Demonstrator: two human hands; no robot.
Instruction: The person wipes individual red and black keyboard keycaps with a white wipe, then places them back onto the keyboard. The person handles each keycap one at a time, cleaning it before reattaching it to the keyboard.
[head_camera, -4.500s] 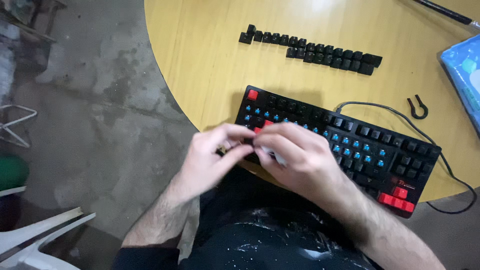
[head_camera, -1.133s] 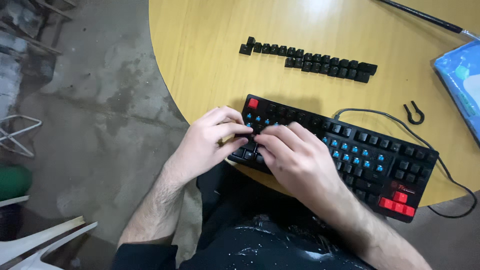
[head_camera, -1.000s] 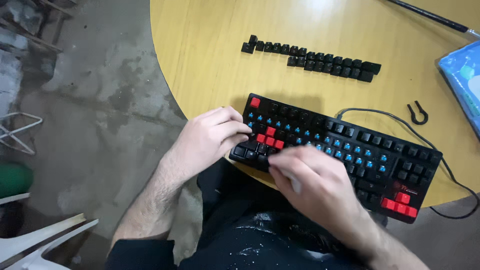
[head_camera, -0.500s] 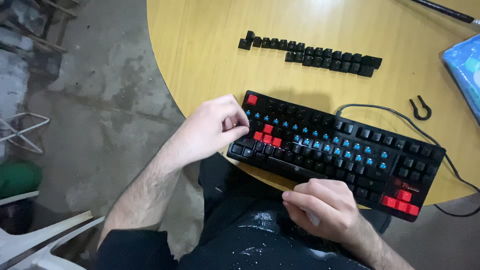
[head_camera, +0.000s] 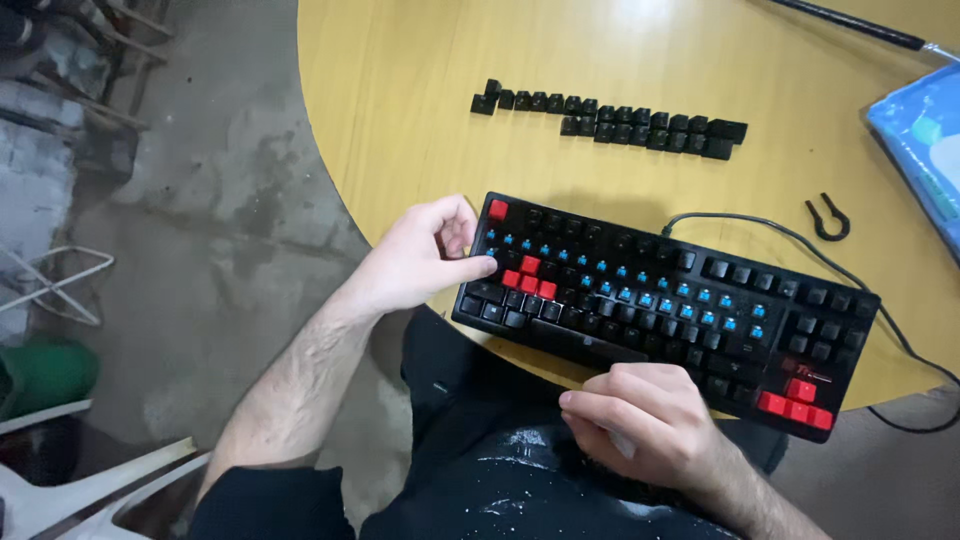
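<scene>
Right hand (head_camera: 645, 420) has withdrawn off the keyboard (head_camera: 660, 300), loosely curled, contents unclear; left hand (head_camera: 420, 255) stays, fingers bent, empty.

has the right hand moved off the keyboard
Yes: the right hand has pulled back from the keys to the keyboard near edge, toward the person's lap.

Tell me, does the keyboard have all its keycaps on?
No. The keyboard shows rows of bare blue switches, and removed black keycaps lie on the table.
</scene>
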